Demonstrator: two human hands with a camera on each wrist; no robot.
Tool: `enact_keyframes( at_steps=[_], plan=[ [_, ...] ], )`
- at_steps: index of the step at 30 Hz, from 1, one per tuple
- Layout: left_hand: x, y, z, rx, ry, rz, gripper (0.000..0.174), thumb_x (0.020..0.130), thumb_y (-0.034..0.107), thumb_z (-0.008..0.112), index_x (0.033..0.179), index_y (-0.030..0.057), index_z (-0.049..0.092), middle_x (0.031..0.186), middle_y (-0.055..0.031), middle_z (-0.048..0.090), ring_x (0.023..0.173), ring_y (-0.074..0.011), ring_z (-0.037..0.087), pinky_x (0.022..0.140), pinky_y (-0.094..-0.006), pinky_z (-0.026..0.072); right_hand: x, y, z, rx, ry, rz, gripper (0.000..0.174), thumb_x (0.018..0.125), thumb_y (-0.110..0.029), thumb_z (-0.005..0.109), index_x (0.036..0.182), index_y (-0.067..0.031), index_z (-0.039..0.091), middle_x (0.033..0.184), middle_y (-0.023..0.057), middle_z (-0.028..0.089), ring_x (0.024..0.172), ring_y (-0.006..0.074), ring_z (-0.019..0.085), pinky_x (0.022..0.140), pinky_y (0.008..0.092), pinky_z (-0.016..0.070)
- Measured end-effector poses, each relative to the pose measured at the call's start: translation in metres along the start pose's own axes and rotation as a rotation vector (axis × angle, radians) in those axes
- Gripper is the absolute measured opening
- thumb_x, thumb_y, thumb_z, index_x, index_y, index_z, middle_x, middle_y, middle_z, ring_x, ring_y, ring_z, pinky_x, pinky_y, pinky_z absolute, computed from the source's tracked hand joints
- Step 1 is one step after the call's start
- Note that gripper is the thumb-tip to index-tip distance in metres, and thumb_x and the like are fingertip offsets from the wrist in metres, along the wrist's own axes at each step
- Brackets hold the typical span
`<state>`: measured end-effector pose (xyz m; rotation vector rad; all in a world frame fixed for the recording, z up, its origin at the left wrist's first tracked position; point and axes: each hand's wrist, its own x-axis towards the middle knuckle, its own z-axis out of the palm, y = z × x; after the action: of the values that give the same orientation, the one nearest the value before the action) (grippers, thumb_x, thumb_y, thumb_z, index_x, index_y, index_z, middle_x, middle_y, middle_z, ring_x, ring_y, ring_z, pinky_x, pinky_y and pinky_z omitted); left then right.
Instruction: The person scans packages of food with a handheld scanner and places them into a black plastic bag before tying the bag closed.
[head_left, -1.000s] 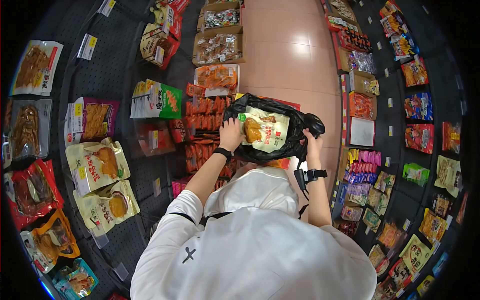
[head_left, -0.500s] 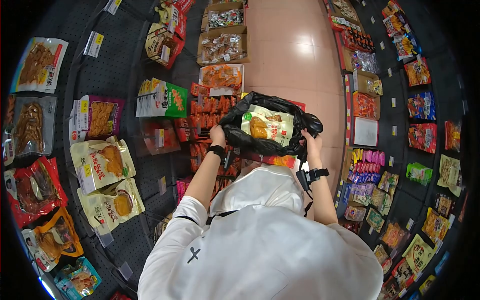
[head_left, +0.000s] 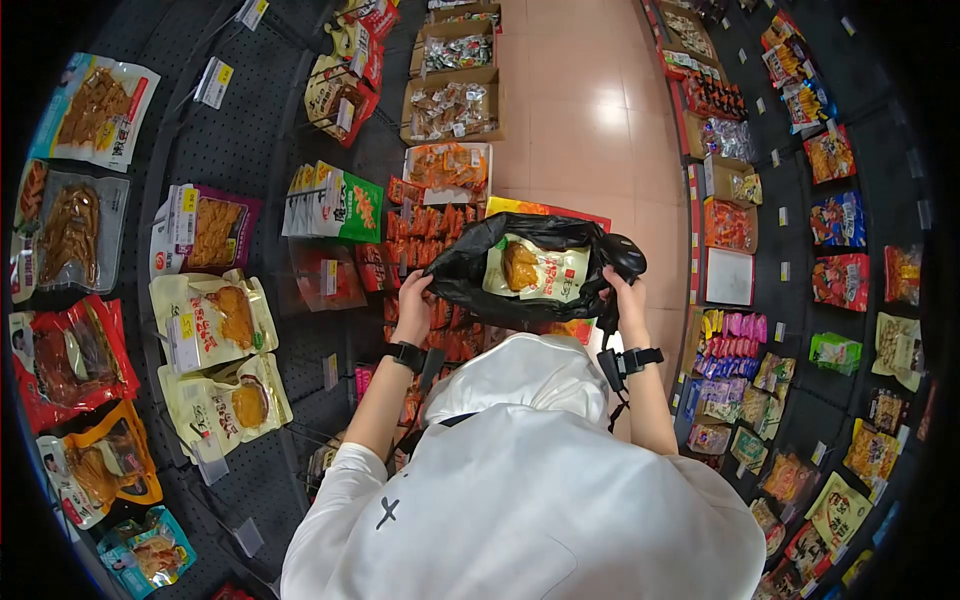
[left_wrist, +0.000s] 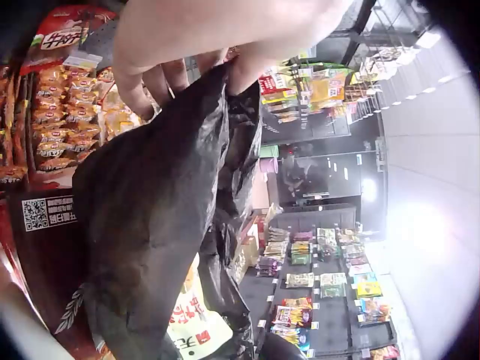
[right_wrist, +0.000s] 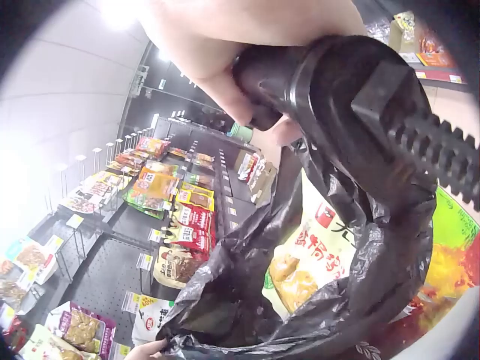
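A black plastic bag (head_left: 462, 268) is spread between both hands in the head view, its mouth facing up. Inside it lies a cream food packet (head_left: 560, 272) with a picture of browned poultry. My left hand (head_left: 413, 312) pinches the bag's left rim; the left wrist view shows thumb and fingers (left_wrist: 176, 75) on a peak of the plastic (left_wrist: 161, 187). On the opposite side my right hand (head_left: 628, 300) grips a black rounded, handle-like object (right_wrist: 337, 82) together with the bag's right edge. A ridged black rod sticks out from that object in the right wrist view.
Dark pegboard shelving (head_left: 230, 90) with hanging snack packets runs along the left. Boxes of small wrapped snacks (head_left: 455, 105) stand low beside the tiled floor (head_left: 560, 80). More shelves (head_left: 800, 330) of bright packets line the right. A red-and-yellow printed surface (head_left: 540, 208) shows beneath the bag.
My left hand has left the packet inside the bag, moved out to the left rim, and pulled the mouth wider. The right hand keeps its hold at the right edge.
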<state>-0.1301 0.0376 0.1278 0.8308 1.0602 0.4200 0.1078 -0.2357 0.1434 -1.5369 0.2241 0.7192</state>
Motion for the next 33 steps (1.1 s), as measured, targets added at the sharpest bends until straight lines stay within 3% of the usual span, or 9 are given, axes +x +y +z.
enact_keyframes(
  at_steps=[7,12,14,15,17,21,25,27,33],
  plan=[
    [-0.013,0.021,0.006,-0.108,-0.176,0.068,0.014,0.083,0.008,0.05,0.096,0.0118,0.049,0.089,-0.0016,0.06,0.08,-0.0138,0.057,0.067,-0.0261,0.0423,-0.018,-0.045,0.004,0.056,-0.052,-0.087,0.026,0.073,-0.016,0.067,0.092,0.0,0.06,0.077,0.0054,0.06,0.053,0.0134,0.055,0.052,0.026,0.0455],
    [-0.012,0.02,0.008,0.089,-0.025,0.178,0.02,0.081,-0.001,0.047,0.101,0.0039,0.046,0.095,-0.0075,0.054,0.085,-0.0176,0.056,0.072,-0.0324,0.0449,-0.026,-0.054,0.005,0.045,-0.099,-0.1,0.031,0.075,-0.016,0.066,0.099,0.0015,0.06,0.08,0.0048,0.059,0.055,0.0129,0.054,0.054,0.0262,0.0453],
    [-0.008,0.013,0.01,0.884,0.198,0.824,0.026,0.076,-0.007,0.046,0.101,0.0007,0.048,0.098,-0.0117,0.052,0.088,-0.0259,0.055,0.076,-0.0358,0.0451,-0.027,-0.051,0.004,0.039,-0.106,-0.086,0.03,0.075,-0.016,0.066,0.098,0.0016,0.06,0.08,0.0049,0.059,0.055,0.0129,0.054,0.054,0.0262,0.0451],
    [-0.015,0.019,0.018,0.886,0.195,0.824,0.026,0.076,-0.007,0.046,0.101,0.0007,0.048,0.098,-0.0117,0.052,0.088,-0.0259,0.055,0.076,-0.0358,0.0451,-0.027,-0.049,0.004,0.035,-0.115,-0.071,0.03,0.075,-0.016,0.066,0.098,0.0016,0.06,0.08,0.005,0.059,0.055,0.0128,0.054,0.054,0.0262,0.045],
    [-0.039,0.039,0.045,1.143,0.066,1.085,0.027,0.071,-0.009,0.047,0.095,0.0001,0.052,0.095,-0.0146,0.053,0.088,-0.0329,0.054,0.078,-0.0375,0.0447,-0.026,-0.042,0.003,0.045,-0.107,-0.058,0.029,0.074,-0.016,0.067,0.097,0.0007,0.06,0.079,0.0051,0.06,0.054,0.0128,0.054,0.053,0.026,0.0448],
    [-0.035,0.017,0.077,1.288,-0.33,1.104,0.02,0.072,-0.005,0.05,0.09,0.0013,0.056,0.089,-0.0139,0.056,0.085,-0.031,0.056,0.074,-0.0368,0.0471,-0.029,-0.037,0.004,0.044,-0.105,-0.058,0.028,0.073,-0.016,0.068,0.095,0.0,0.061,0.078,0.0047,0.06,0.054,0.0127,0.054,0.053,0.0257,0.0448],
    [-0.013,-0.018,0.092,1.727,-0.288,1.03,0.027,0.071,0.009,0.06,0.095,0.0018,0.05,0.082,-0.0111,0.056,0.076,-0.0273,0.059,0.068,-0.0364,0.0483,-0.029,-0.033,0.001,0.061,-0.089,-0.033,0.028,0.074,-0.016,0.068,0.095,0.0,0.06,0.078,0.0043,0.06,0.055,0.0127,0.054,0.053,0.0257,0.0445],
    [0.006,-0.029,0.088,2.083,-0.104,0.741,0.031,0.073,0.016,0.064,0.098,0.0049,0.049,0.084,-0.0092,0.057,0.076,-0.0258,0.061,0.064,-0.0358,0.0484,-0.029,-0.033,-0.001,0.086,-0.077,-0.053,0.027,0.074,-0.016,0.068,0.094,-0.0001,0.06,0.077,0.0041,0.059,0.055,0.0127,0.054,0.053,0.0261,0.0443],
    [0.04,-0.058,0.054,2.418,-0.151,0.404,0.03,0.081,0.018,0.053,0.109,0.0086,0.052,0.084,-0.0001,0.059,0.068,-0.0177,0.062,0.048,-0.0348,0.0444,-0.032,-0.033,-0.012,0.132,-0.105,-0.026,0.025,0.074,-0.016,0.067,0.093,-0.0011,0.059,0.076,0.0035,0.058,0.055,0.0129,0.054,0.054,0.0265,0.0442]
  ],
)
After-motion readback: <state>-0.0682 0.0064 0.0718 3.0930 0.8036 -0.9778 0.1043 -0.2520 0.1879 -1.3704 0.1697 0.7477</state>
